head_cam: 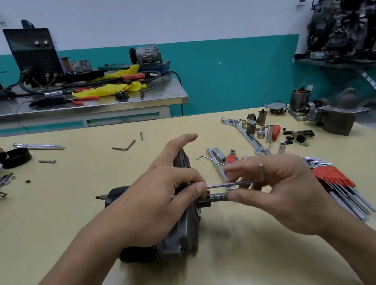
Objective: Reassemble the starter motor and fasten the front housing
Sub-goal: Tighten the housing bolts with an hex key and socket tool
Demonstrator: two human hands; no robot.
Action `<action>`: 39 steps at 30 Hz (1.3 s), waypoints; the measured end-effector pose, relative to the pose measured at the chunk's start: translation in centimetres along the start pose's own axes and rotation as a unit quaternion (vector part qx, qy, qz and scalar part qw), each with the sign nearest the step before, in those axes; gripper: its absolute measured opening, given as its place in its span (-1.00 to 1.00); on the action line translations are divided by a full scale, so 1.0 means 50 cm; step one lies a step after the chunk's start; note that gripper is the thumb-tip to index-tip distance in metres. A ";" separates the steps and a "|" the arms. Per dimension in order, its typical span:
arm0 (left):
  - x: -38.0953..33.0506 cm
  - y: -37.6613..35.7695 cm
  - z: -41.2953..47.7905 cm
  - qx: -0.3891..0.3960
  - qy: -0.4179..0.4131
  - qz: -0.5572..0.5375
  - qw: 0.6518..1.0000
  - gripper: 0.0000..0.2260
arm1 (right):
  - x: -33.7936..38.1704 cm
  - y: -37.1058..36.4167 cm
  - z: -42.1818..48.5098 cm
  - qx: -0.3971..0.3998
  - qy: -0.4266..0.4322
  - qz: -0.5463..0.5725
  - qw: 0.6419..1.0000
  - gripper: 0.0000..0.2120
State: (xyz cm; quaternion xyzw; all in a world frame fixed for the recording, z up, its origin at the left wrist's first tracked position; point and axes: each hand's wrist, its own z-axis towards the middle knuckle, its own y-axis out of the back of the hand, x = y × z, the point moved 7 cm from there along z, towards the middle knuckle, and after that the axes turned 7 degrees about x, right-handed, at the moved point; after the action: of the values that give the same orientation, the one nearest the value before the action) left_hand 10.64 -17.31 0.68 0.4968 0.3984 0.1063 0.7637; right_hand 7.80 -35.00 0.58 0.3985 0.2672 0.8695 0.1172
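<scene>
The dark starter motor [172, 243] lies on its side on the yellow table [91, 180], its round front housing [182, 160] facing right and a shaft [216, 197] sticking out. My left hand [156, 200] lies over the motor body, its thumb and fingers at the tip of a thin L-shaped hex key [236, 183] by the housing. My right hand [278, 190] holds the key's long arm in its fingers; the short arm stands up between them.
A red-holdered hex key set [335, 182] lies just right of my right hand. Sockets, a wrench [249, 136], screwdrivers and motor parts [333, 114] fill the right back of the table. Loose bolts, a bent key [123, 147] and a black ring [16, 157] lie left.
</scene>
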 end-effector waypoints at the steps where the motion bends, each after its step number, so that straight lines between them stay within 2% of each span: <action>1: 0.001 -0.001 0.000 0.006 0.001 -0.001 1.000 -0.77 | -0.002 0.005 0.003 0.001 -0.006 0.040 0.999 -0.72; 3: 0.001 -0.002 0.001 0.014 0.005 -0.004 1.000 -0.75 | -0.017 0.032 0.003 -0.033 -0.030 0.131 0.990 -0.65; 4: 0.002 -0.002 0.002 0.015 0.006 -0.007 1.000 -0.74 | -0.023 0.047 -0.002 -0.055 -0.034 0.136 0.989 -0.62; 6: 0.003 -0.003 0.002 0.014 0.006 -0.009 1.000 -0.72 | -0.021 0.062 -0.011 -0.068 -0.020 0.074 0.995 -0.64; 9: 0.005 -0.004 0.004 0.014 0.013 -0.011 1.000 -0.70 | -0.009 0.048 -0.022 -0.060 0.005 -0.065 0.996 -0.82; 12: 0.003 -0.005 0.004 0.010 0.012 -0.016 1.000 -0.74 | -0.004 0.034 -0.020 -0.060 -0.012 -0.088 0.994 -0.96; 13: -0.001 -0.004 0.003 0.003 0.009 -0.020 1.000 -0.77 | -0.012 0.032 -0.020 -0.059 -0.035 -0.072 0.995 -0.87; 15: -0.004 0.000 0.002 -0.023 0.005 -0.031 0.999 -0.75 | -0.038 0.022 -0.023 -0.027 -0.120 0.028 0.992 -0.74; 18: -0.003 0.004 0.004 -0.045 0.005 -0.041 0.998 -0.89 | -0.066 -0.014 -0.032 0.042 -0.238 0.228 0.943 -0.65; 20: 0.000 0.003 0.005 -0.041 0.001 -0.039 0.998 -0.89 | -0.072 -0.025 -0.030 0.041 -0.269 0.285 0.919 -0.59; 21: 0.000 0.003 0.005 -0.036 0.000 -0.035 0.999 -0.87 | -0.074 -0.017 -0.027 0.025 -0.268 0.268 0.925 -0.56; 23: -0.002 0.003 0.005 -0.028 -0.001 -0.031 0.999 -0.79 | -0.065 0.016 -0.024 -0.019 -0.203 0.142 0.969 -0.57; 25: -0.003 0.001 0.006 -0.018 0.003 -0.027 0.999 -0.73 | -0.037 0.048 -0.025 -0.056 -0.103 0.012 0.993 -0.84; 26: -0.003 -0.001 0.007 -0.012 0.007 -0.023 1.000 -0.72 | -0.025 0.050 -0.028 -0.047 -0.069 -0.019 0.996 -0.97; 28: -0.002 -0.004 0.007 0.000 0.013 -0.015 1.000 -0.71 | -0.016 0.033 -0.032 -0.018 -0.041 -0.039 0.998 -0.81; 30: -0.002 -0.005 0.007 0.007 0.015 -0.010 1.000 -0.70 | -0.019 0.015 -0.027 -0.027 -0.073 0.030 0.996 -0.60; 32: -0.002 -0.005 0.007 0.008 0.015 -0.007 1.000 -0.69 | -0.037 0.003 -0.022 -0.067 -0.158 0.153 0.973 -0.51; 33: -0.002 -0.005 0.007 0.007 0.013 -0.005 1.000 -0.69 | -0.050 -0.006 -0.023 -0.073 -0.216 0.230 0.946 -0.52; 34: -0.003 -0.005 0.007 0.005 0.012 -0.004 1.000 -0.70 | -0.066 -0.022 -0.028 -0.066 -0.275 0.320 0.904 -0.55; 35: -0.003 -0.004 0.006 0.001 0.011 -0.006 1.000 -0.71 | -0.079 -0.040 -0.035 -0.044 -0.335 0.412 0.846 -0.59; 36: -0.002 -0.003 0.006 -0.006 0.011 -0.012 1.000 -0.73 | -0.083 -0.055 -0.044 -0.016 -0.384 0.486 0.785 -0.64; 37: -0.001 -0.002 0.004 -0.016 0.011 -0.020 1.000 -0.74 | -0.079 -0.064 -0.050 0.014 -0.410 0.533 0.740 -0.67; 38: 0.000 0.000 0.004 -0.026 0.009 -0.027 0.999 -0.75 | -0.080 -0.066 -0.055 0.036 -0.423 0.541 0.726 -0.66; 39: 0.001 0.002 0.005 -0.030 0.006 -0.029 0.999 -0.74 | -0.087 -0.059 -0.059 0.048 -0.430 0.505 0.746 -0.62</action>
State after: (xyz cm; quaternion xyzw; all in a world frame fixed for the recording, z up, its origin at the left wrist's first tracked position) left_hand 10.87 -17.41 0.78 0.4614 0.4140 0.0989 0.7784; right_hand 8.39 -35.45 -5.37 0.8123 -0.0103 0.5239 -0.2562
